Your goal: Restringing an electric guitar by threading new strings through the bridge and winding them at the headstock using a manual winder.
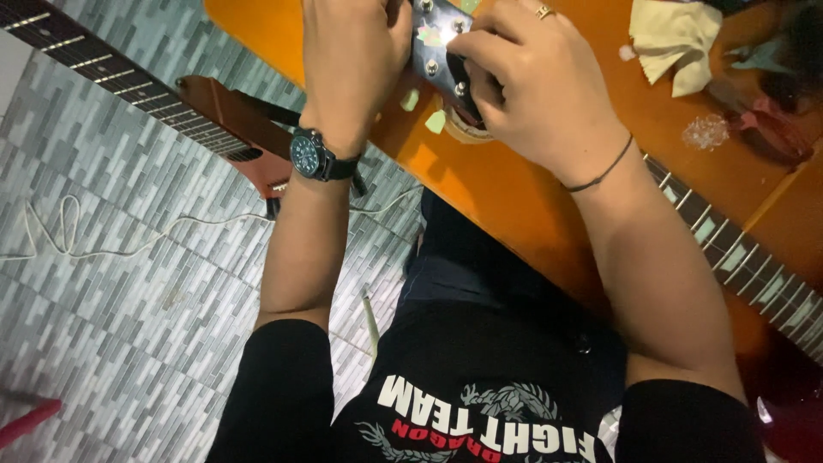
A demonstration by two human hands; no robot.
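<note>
A dark guitar headstock with silver tuner posts lies on an orange table at the top middle. My right hand, with a ring and a thin black wristband, is closed around the headstock's right side. My left hand, with a dark watch on its wrist, presses against the headstock's left edge. Its fingers are curled and cut off by the frame's top, so what they grip is hidden. The guitar's neck runs down to the lower right under my right forearm.
A second guitar, reddish-brown, lies on the grey tiled floor at the left beside a white cord. On the table are a cream cloth, crumpled clear plastic and small pale pieces. A red object sits bottom left.
</note>
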